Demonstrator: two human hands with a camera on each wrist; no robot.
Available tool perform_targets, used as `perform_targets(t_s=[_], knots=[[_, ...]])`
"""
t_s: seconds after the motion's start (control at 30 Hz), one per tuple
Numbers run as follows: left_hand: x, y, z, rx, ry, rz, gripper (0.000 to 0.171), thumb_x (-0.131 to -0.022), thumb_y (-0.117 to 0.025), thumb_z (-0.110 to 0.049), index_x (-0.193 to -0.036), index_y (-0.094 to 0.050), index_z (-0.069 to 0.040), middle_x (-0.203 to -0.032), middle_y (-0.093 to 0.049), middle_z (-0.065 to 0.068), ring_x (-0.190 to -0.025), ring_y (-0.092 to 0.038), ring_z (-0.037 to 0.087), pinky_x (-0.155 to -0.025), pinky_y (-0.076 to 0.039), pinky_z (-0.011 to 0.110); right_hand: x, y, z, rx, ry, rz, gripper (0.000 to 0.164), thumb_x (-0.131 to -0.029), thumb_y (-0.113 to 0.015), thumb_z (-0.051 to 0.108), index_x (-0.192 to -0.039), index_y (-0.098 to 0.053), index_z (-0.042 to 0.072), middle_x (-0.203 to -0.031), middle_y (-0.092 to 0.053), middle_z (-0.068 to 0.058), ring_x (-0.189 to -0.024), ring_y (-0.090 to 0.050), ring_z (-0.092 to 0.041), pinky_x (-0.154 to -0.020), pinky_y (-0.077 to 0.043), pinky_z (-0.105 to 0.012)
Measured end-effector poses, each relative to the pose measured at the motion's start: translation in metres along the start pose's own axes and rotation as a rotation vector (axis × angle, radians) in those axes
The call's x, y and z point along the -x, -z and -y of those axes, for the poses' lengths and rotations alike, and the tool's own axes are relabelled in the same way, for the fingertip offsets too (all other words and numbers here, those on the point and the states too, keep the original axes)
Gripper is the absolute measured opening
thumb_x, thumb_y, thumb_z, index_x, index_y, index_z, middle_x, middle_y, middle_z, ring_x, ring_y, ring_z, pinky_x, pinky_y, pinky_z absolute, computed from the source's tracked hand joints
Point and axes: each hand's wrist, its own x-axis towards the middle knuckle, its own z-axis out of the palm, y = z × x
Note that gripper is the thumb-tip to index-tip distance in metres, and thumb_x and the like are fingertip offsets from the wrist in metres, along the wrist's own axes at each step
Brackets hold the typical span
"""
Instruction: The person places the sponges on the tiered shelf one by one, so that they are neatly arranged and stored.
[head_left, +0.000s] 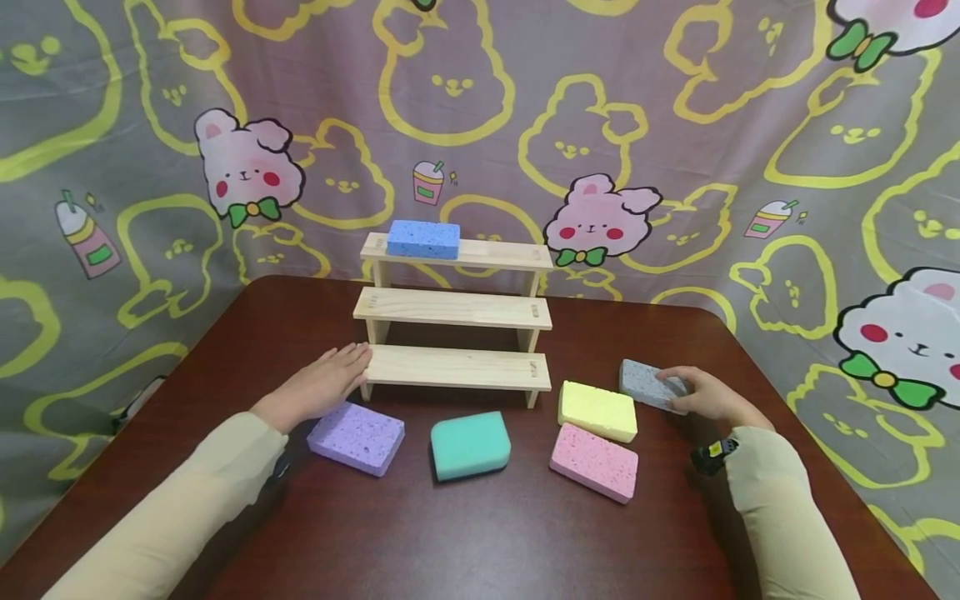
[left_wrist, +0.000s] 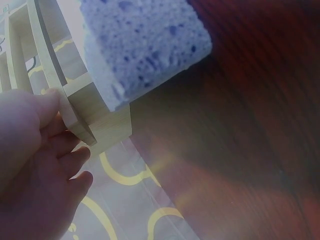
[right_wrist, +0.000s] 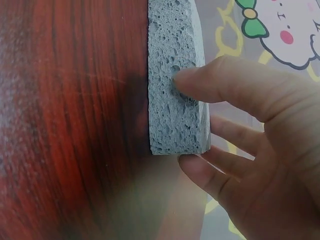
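Note:
At the left end of the lowest shelf of a three-tier wooden rack, my left hand rests with its fingers extended against the board. In the left wrist view the thumb and fingertips lie at the board's end. A purple sponge sits just below that hand on the table. Over on the right, my right hand grips the near end of a grey-blue sponge. The right wrist view shows the thumb on the porous side of this sponge, with fingers behind and at its end.
A blue sponge lies on the top shelf, toward its left. On the dark wooden table are a green sponge, a yellow sponge and a pink sponge. Behind the rack hangs a patterned cloth.

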Motion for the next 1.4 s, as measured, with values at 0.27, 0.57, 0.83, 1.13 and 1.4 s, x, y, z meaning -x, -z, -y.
perform_targets(t_s=[0.27,0.57,0.83,1.13,1.4], knots=[[-0.001,-0.002,0.001,-0.003,-0.009,-0.006,0.045,-0.097,-0.044,-0.013,-0.133,-0.038,0.013,-0.137,-0.036,0.029,-0.127,-0.031,0.041,-0.104,-0.024,0.052,0.001,0.0,-0.003,0.034,0.023,-0.022,0.041,-0.08,-0.067,0.005,-0.119,-0.057,0.0,-0.118,-0.046,-0.028,-0.102,-0.042,-0.039,-0.083,-0.039,-0.056],[0.0,0.0,0.0,-0.007,-0.017,-0.011,0.044,-0.096,-0.045,-0.011,-0.132,-0.039,0.013,-0.136,-0.037,0.029,-0.127,-0.032,0.041,-0.105,-0.023,0.051,0.001,0.002,-0.002,0.061,0.05,-0.05,0.039,-0.082,-0.066,0.007,-0.119,-0.057,-0.002,-0.122,-0.048,-0.028,-0.111,-0.041,-0.043,-0.088,-0.037,-0.061],[0.0,0.0,0.0,-0.01,-0.016,-0.011,0.044,-0.097,-0.044,-0.012,-0.132,-0.039,0.013,-0.136,-0.037,0.029,-0.127,-0.032,0.042,-0.104,-0.024,0.052,-0.001,0.013,0.01,0.085,0.031,-0.094,0.041,-0.084,-0.064,0.01,-0.121,-0.056,-0.003,-0.122,-0.049,-0.028,-0.105,-0.045,-0.038,-0.083,-0.042,-0.053],[0.0,0.0,0.001,-0.01,-0.011,-0.004,0.044,-0.097,-0.044,-0.012,-0.133,-0.038,0.013,-0.137,-0.037,0.029,-0.127,-0.032,0.041,-0.105,-0.023,0.051,-0.01,0.033,0.031,0.113,0.04,-0.162,0.042,-0.085,-0.063,0.012,-0.123,-0.055,-0.001,-0.109,-0.053,-0.022,-0.075,-0.048,-0.025,-0.061,-0.04,-0.033],[0.0,-0.001,0.001,-0.009,-0.015,-0.009,0.044,-0.097,-0.044,-0.012,-0.132,-0.039,0.013,-0.136,-0.037,0.029,-0.127,-0.032,0.041,-0.104,-0.024,0.051,-0.019,0.042,0.051,0.101,0.069,-0.203,0.041,-0.085,-0.064,0.015,-0.123,-0.056,0.002,-0.093,-0.051,-0.016,-0.054,-0.039,-0.016,-0.05,-0.035,-0.031]])
